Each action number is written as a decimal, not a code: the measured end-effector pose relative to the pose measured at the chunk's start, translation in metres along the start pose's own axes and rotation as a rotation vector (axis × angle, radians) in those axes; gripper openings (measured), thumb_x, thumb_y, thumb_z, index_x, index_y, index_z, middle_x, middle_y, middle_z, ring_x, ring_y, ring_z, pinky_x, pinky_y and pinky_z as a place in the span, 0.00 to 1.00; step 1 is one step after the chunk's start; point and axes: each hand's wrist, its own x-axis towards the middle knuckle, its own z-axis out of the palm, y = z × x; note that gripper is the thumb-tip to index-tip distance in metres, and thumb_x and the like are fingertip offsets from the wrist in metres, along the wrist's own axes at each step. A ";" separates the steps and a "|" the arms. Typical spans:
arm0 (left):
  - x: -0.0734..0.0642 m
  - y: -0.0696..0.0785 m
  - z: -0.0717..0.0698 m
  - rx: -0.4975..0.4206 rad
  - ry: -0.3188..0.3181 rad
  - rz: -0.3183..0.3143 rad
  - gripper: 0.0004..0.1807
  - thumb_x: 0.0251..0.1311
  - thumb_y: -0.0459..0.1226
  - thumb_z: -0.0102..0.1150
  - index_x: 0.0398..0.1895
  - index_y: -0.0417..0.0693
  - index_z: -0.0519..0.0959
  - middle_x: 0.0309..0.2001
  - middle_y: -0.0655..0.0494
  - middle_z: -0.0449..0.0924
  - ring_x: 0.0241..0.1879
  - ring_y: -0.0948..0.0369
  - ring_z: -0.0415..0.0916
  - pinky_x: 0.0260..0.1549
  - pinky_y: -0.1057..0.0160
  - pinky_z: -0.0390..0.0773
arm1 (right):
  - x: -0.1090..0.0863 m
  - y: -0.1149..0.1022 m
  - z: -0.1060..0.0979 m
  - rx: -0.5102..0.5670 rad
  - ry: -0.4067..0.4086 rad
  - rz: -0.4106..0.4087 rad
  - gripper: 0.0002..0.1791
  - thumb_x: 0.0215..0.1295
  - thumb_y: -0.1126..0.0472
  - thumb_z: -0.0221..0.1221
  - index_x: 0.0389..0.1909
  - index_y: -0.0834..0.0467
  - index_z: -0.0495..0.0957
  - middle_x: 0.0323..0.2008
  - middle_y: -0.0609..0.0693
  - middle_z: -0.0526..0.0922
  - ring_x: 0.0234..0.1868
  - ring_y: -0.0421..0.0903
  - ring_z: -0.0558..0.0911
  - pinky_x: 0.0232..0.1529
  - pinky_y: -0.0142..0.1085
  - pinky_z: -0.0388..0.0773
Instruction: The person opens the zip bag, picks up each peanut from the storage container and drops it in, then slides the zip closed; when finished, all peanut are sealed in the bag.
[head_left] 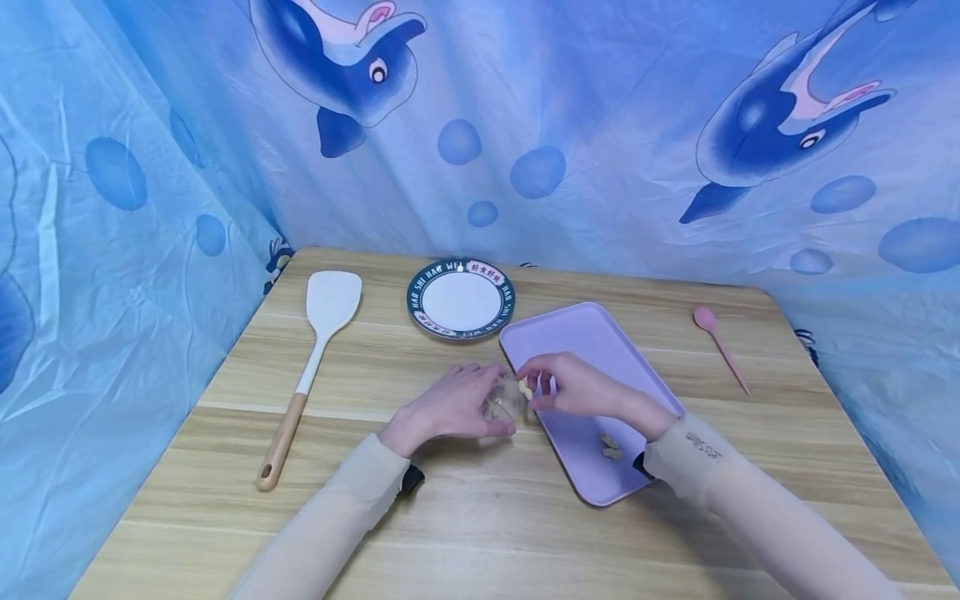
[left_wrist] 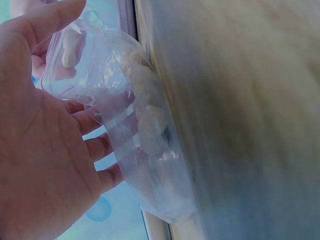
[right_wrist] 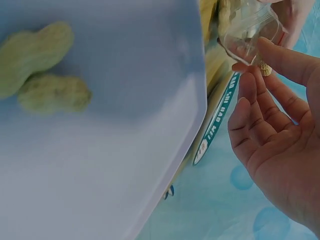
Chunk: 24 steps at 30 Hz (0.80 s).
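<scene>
Since the thin bag (head_left: 501,403) likely sags unheld, your left hand (head_left: 456,404) curls round it on the desk (head_left: 465,533), mouth towards your right hand (head_left: 573,385), which pinches a peanut (head_left: 525,389) there, two other peanuts (head_left: 611,447) lying on the tray (head_left: 562,329).

White wood-handled spatula (head_left: 308,373); dark-rimmed plate (head_left: 461,302); pink spoon (head_left: 707,321), seemingly plastic; blue dolphin backdrop (head_left: 600,192).

Room is left between spatula (head_left: 310,369) and plate (head_left: 461,302); the bag (head_left: 502,402) is flanked by left hand (head_left: 459,406) and right hand (head_left: 572,386)
</scene>
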 end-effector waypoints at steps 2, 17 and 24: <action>0.000 0.000 0.000 -0.003 0.003 0.005 0.46 0.53 0.64 0.64 0.69 0.48 0.66 0.61 0.54 0.77 0.63 0.53 0.70 0.65 0.46 0.63 | 0.002 -0.002 0.002 0.010 0.000 -0.004 0.21 0.57 0.69 0.69 0.53 0.65 0.80 0.34 0.46 0.81 0.33 0.39 0.78 0.34 0.34 0.79; 0.000 0.000 0.001 0.014 0.016 0.016 0.42 0.51 0.64 0.66 0.64 0.52 0.68 0.49 0.61 0.79 0.53 0.59 0.73 0.62 0.49 0.66 | 0.009 -0.007 0.011 0.018 -0.033 0.001 0.21 0.58 0.65 0.70 0.52 0.63 0.80 0.29 0.40 0.79 0.32 0.36 0.78 0.33 0.32 0.79; 0.000 0.000 0.001 0.014 0.013 0.012 0.43 0.50 0.64 0.66 0.65 0.52 0.68 0.55 0.59 0.79 0.57 0.56 0.73 0.64 0.48 0.65 | 0.009 -0.008 0.013 0.026 -0.040 -0.002 0.21 0.58 0.65 0.70 0.52 0.64 0.80 0.29 0.41 0.79 0.31 0.37 0.78 0.33 0.32 0.78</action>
